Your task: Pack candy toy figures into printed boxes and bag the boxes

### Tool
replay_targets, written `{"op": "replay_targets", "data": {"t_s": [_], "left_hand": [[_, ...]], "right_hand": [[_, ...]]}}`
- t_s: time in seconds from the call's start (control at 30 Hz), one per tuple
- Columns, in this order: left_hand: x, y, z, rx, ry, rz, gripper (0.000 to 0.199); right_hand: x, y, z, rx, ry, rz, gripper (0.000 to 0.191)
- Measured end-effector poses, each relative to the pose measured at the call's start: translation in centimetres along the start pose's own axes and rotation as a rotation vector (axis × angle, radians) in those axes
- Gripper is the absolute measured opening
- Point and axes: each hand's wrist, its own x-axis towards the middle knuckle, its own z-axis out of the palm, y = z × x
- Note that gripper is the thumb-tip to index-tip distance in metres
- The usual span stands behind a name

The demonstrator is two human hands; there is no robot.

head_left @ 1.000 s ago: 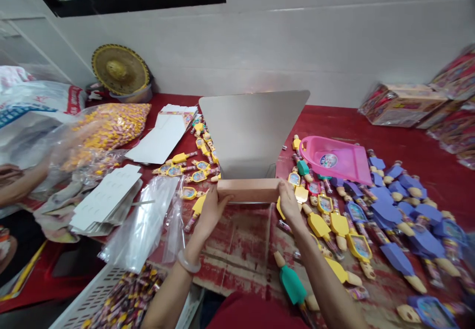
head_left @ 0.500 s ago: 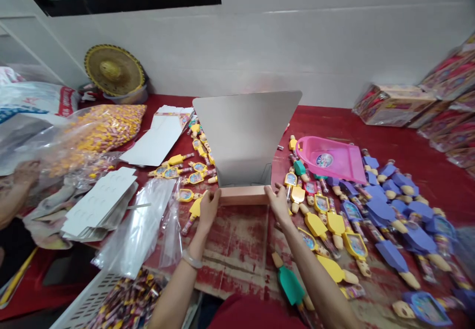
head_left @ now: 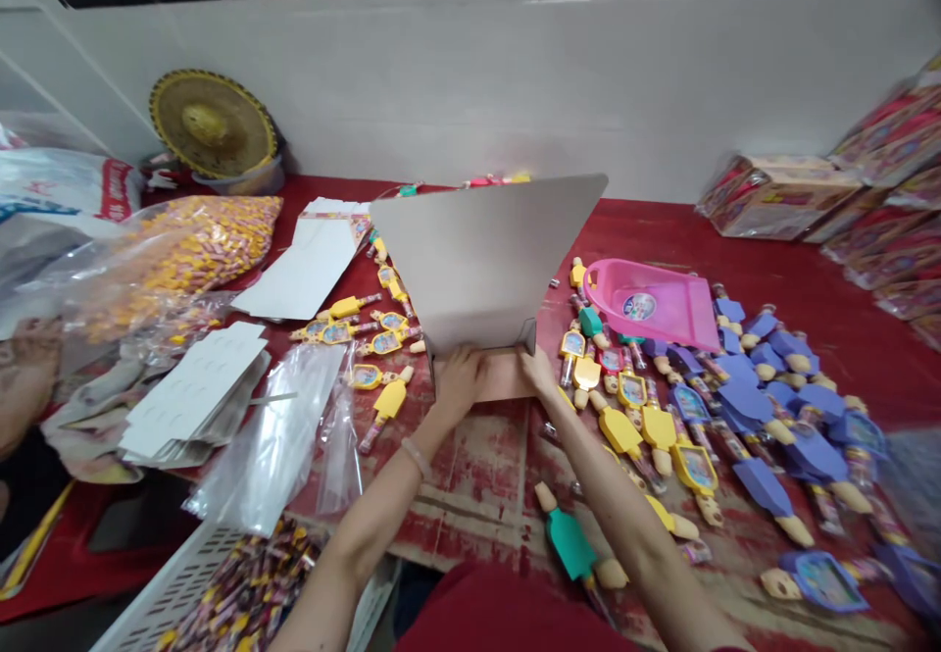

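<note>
Both my hands are on a folded cardboard box (head_left: 481, 260), which has a large grey-white panel standing tilted up and a peach-coloured folded strip (head_left: 504, 379) at its near edge. My left hand (head_left: 457, 385) lies over the strip's left part, with the fingers pressing down. My right hand (head_left: 539, 371) grips the strip's right end. Yellow toy-shaped candy tubes (head_left: 621, 431) lie close to my right hand, and a similar yellow one (head_left: 391, 399) lies near my left.
Purple candy tubes (head_left: 765, 485) and a pink dustpan (head_left: 647, 304) are on the red table (head_left: 809, 260) at right. At left are a bag of yellow sweets (head_left: 198, 260), stacked white cards (head_left: 195, 387), clear plastic bags (head_left: 272, 436) and a co-worker's hand (head_left: 25, 377).
My hands have moved inward from the strip's two ends, and my left hand now covers part of it. The strip sits lower against the panel. The view has shifted slightly.
</note>
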Motion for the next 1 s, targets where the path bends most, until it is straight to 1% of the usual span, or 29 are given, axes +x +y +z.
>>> {"op": "replay_targets", "data": {"t_s": [0.03, 0.07, 0.17, 0.23, 0.27, 0.33, 0.37, 0.43, 0.47, 0.53, 0.6, 0.67, 0.77, 0.83, 0.9, 0.97, 1.0], "left_hand": [[0.2, 0.2, 0.6, 0.033, -0.076, 0.014, 0.023], [0.4, 0.3, 1.3, 0.060, -0.110, 0.004, 0.024], [0.5, -0.1, 3.1, 0.075, -0.094, -0.045, 0.031], [0.1, -0.5, 3.9, 0.068, -0.088, -0.055, 0.033], [-0.1, -0.6, 4.2, 0.060, -0.094, -0.048, 0.032], [-0.5, -0.8, 4.6, 0.052, -0.118, -0.012, 0.030], [-0.6, -0.8, 4.7, 0.057, -0.130, 0.004, 0.032], [-0.7, -0.8, 4.9, 0.090, -0.156, 0.027, 0.049], [-0.6, -0.7, 4.9, 0.113, -0.169, 0.032, 0.056], [-0.4, -0.5, 4.9, 0.152, -0.204, 0.039, 0.061], [-0.2, -0.2, 4.7, 0.170, -0.230, 0.047, 0.059], [-0.2, 0.3, 4.7, 0.166, -0.241, 0.055, 0.053], [-0.8, 1.1, 5.1, 0.136, -0.230, 0.095, 0.046], [-1.2, 1.6, 5.7, 0.086, -0.220, 0.130, 0.048], [-1.4, 2.1, 6.3, 0.031, -0.227, 0.125, 0.050], [-1.5, 2.5, 6.6, -0.004, -0.244, 0.082, 0.048], [-1.6, 2.8, 6.7, -0.015, -0.250, 0.069, 0.044]], "right_hand": [[-0.2, 0.2, -0.7, -0.009, -0.024, -0.007, 0.048], [-0.5, 0.5, -1.7, -0.021, -0.042, -0.013, 0.047], [-2.0, 1.8, -4.8, -0.080, -0.024, -0.014, 0.049], [-3.6, 2.8, -6.1, -0.250, -0.025, -0.022, 0.048], [-4.4, 3.3, -6.3, -0.360, -0.047, -0.028, 0.046], [-5.9, 4.1, -6.0, -0.572, -0.102, -0.049, 0.045], [-6.4, 4.4, -5.7, -0.644, -0.121, -0.054, 0.046], [-7.2, 4.8, -5.6, -0.679, -0.131, -0.042, 0.047], [-7.3, 5.0, -6.0, -0.670, -0.131, -0.026, 0.045], [-7.4, 4.9, -7.4, -0.565, -0.125, 0.007, 0.041], [-7.5, 4.2, -9.4, -0.375, -0.104, -0.011, 0.041], [-7.8, 2.9, -11.2, -0.179, -0.082, -0.075, 0.042], [-8.8, 0.6, -12.5, 0.005, -0.031, -0.138, 0.037], [-9.4, -1.0, -12.5, 0.072, 0.007, -0.147, 0.034], [-9.6, -2.5, -11.9, 0.104, 0.055, -0.159, 0.032], [-9.4, -4.1, -10.6, 0.117, 0.128, -0.187, 0.034], [-9.2, -4.9, -9.5, 0.122, 0.165, -0.205, 0.035]]}}
